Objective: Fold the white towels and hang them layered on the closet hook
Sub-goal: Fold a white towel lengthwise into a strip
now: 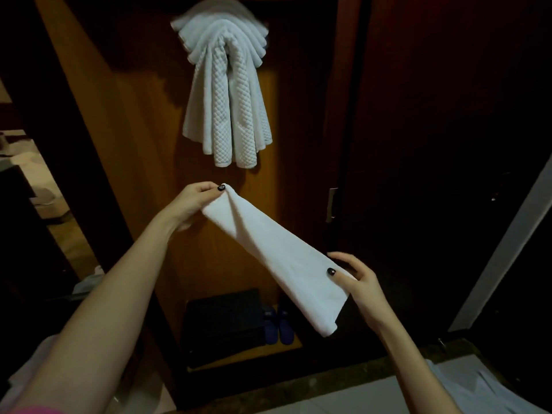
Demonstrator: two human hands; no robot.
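I had the folded white towel [277, 258] stretched between both hands: left hand [195, 201] pinched its upper end between thumb and fingers, right hand [357, 283] gripped the lower part, thumb on top. Above my left fingertips, the hung towels [227, 91] draped in layers inside the closet [125, 130]; hook hidden.

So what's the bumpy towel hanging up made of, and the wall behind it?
The hanging towels look like soft white cotton, judging by the woven waffle bumps and limp folds. The closet wall looks like smooth orange-brown wood or wood veneer with a faint sheen; which one is unclear.
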